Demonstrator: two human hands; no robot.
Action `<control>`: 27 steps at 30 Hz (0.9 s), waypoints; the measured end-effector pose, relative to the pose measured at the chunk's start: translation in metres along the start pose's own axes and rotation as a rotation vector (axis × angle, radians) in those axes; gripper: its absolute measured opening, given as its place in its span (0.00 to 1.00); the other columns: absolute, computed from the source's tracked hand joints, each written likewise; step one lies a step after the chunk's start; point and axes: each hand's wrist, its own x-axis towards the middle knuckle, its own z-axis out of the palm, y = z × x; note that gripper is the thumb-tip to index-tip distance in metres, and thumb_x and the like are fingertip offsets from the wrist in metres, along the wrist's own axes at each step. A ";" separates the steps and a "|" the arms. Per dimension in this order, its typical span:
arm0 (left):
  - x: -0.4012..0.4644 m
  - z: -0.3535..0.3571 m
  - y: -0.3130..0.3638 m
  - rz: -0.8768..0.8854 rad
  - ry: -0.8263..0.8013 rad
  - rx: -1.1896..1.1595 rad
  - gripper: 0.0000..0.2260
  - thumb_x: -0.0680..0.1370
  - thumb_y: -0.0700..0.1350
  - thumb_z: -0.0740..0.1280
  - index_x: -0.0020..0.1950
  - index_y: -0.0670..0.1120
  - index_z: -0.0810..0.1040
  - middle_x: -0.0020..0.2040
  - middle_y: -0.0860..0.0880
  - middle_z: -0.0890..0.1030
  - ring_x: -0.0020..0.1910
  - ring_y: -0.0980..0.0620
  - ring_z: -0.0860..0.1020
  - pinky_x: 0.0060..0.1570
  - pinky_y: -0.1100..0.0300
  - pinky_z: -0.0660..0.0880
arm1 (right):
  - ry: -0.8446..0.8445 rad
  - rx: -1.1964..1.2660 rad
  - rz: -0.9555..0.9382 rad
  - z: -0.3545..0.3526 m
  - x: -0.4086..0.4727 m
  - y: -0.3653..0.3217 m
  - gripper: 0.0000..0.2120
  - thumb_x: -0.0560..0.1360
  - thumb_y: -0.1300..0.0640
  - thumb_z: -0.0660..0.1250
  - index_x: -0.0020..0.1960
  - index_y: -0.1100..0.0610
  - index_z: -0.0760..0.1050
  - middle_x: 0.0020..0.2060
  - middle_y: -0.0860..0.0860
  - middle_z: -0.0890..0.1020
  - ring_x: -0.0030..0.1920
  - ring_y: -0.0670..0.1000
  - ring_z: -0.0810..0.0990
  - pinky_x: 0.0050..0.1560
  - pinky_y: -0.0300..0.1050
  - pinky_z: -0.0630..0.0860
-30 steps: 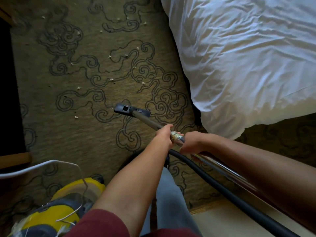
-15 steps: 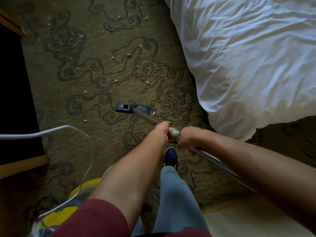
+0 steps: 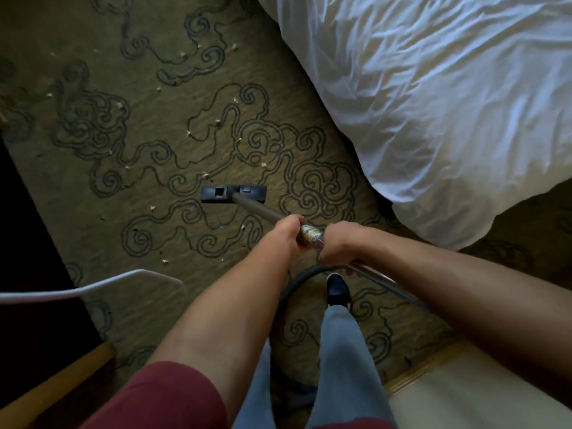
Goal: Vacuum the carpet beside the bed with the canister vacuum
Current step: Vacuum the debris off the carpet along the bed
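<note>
The black floor nozzle [image 3: 233,194] lies flat on the olive carpet [image 3: 161,168] with its dark swirl pattern, left of the bed. A metal wand [image 3: 258,209] runs from it back to my hands. My left hand [image 3: 286,235] is shut on the wand ahead of a taped section [image 3: 311,235]. Just behind the tape, my right hand [image 3: 339,244] also grips the wand. The dark hose [image 3: 297,281] curves down behind my hands. Small white crumbs [image 3: 204,174] lie scattered around and beyond the nozzle. The canister is out of view.
The bed's white duvet [image 3: 433,113] hangs over the carpet at the right. Dark furniture with a wooden edge [image 3: 55,385] stands at the left, crossed by a white cord [image 3: 93,289]. My shoe [image 3: 338,288] stands on the carpet under the wand. A pale floor strip [image 3: 464,394] is at lower right.
The view has shifted forward and the yellow canister has dropped out of sight at the lower left. The nozzle sits squarer on the carpet. Both hands keep their grip.
</note>
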 end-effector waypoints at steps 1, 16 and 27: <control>0.003 -0.012 0.009 0.008 -0.011 0.018 0.16 0.83 0.41 0.62 0.70 0.39 0.69 0.49 0.39 0.78 0.43 0.42 0.79 0.35 0.47 0.77 | 0.016 0.007 0.002 -0.003 0.002 -0.014 0.12 0.65 0.56 0.66 0.48 0.57 0.74 0.30 0.53 0.83 0.24 0.51 0.83 0.30 0.47 0.83; 0.008 -0.067 0.053 0.063 -0.100 0.134 0.11 0.81 0.42 0.63 0.62 0.41 0.71 0.48 0.41 0.78 0.44 0.43 0.79 0.35 0.49 0.78 | -0.098 0.512 0.074 -0.014 -0.002 -0.066 0.14 0.69 0.55 0.69 0.47 0.64 0.73 0.30 0.60 0.83 0.27 0.57 0.83 0.30 0.48 0.81; -0.009 -0.079 0.069 0.150 -0.068 0.036 0.15 0.81 0.41 0.62 0.68 0.41 0.69 0.47 0.42 0.77 0.43 0.43 0.79 0.29 0.52 0.77 | -0.278 0.779 -0.044 -0.018 -0.018 -0.043 0.24 0.69 0.52 0.73 0.59 0.61 0.70 0.40 0.63 0.81 0.40 0.61 0.82 0.49 0.61 0.81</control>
